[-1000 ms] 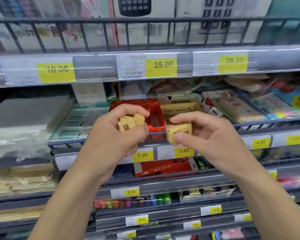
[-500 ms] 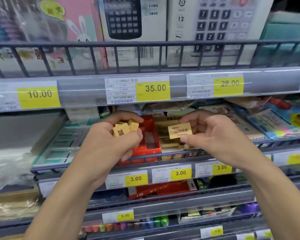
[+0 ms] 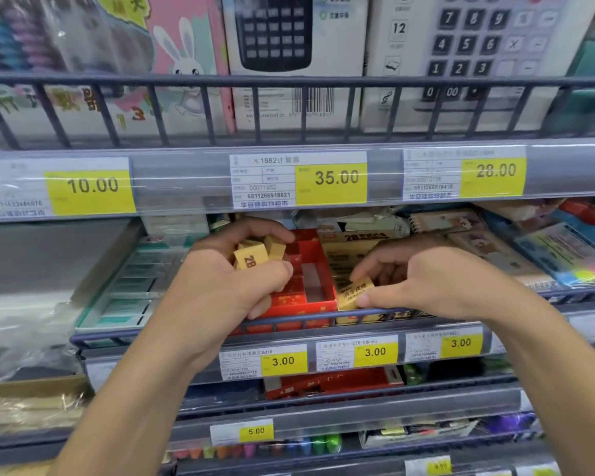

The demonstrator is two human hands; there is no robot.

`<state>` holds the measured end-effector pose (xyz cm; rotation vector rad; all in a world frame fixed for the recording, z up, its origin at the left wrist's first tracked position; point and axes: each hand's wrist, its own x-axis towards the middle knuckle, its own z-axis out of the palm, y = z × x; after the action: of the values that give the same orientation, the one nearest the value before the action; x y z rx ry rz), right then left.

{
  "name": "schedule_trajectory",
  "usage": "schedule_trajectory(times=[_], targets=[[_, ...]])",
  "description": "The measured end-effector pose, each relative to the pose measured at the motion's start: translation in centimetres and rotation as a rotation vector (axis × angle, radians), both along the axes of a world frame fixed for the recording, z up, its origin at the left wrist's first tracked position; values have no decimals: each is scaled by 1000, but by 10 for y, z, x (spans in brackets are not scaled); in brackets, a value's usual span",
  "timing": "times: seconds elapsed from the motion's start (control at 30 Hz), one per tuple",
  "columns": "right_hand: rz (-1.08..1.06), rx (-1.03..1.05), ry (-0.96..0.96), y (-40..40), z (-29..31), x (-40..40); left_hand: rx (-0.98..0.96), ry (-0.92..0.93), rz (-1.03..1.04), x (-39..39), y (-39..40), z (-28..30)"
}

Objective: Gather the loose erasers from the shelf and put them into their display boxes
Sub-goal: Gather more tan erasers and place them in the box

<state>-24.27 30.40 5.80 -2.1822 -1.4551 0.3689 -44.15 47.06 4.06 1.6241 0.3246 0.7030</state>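
Two forearms rise from the bottom edge toward the middle shelf. Just below both hands runs the shelf's wire front rail (image 3: pixel 323 319), with little room between it and the knuckles. The right hand (image 3: pixel 437 283) reaches palm down over the rail, thumb and curled fingers pinching one yellow eraser (image 3: pixel 354 292); the eraser's long axis slants from lower left up to the right, printed face upward, and it sits low over the yellow display box (image 3: pixel 354 255) under that hand. The left hand (image 3: pixel 220 286) is held upright to the left, fingers curled round a small bunch of erasers (image 3: pixel 258 252), the front one showing "2B" and lying roughly level. Between the two hands stands a red display box (image 3: pixel 306 290), its compartments open at the top. Above both hands the upper shelf's price strip (image 3: pixel 330 178) hangs close, leaving a narrow gap for reaching in.
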Motion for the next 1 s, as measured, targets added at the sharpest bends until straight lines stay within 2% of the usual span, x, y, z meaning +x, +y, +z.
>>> schedule_trajectory(times=[0.37,0.73,0.83,1.0], targets=[[17,-189,-47,14,8,8,12,5,5,0,-3,2],[50,-245,-5,22,5,19,13,6,-18,2,-9,5],[81,-250,-75,25,1,19,5,11,-25,3,-10,6],[93,-258,-67,24,3,17,-22,27,-53,5,-16,6]])
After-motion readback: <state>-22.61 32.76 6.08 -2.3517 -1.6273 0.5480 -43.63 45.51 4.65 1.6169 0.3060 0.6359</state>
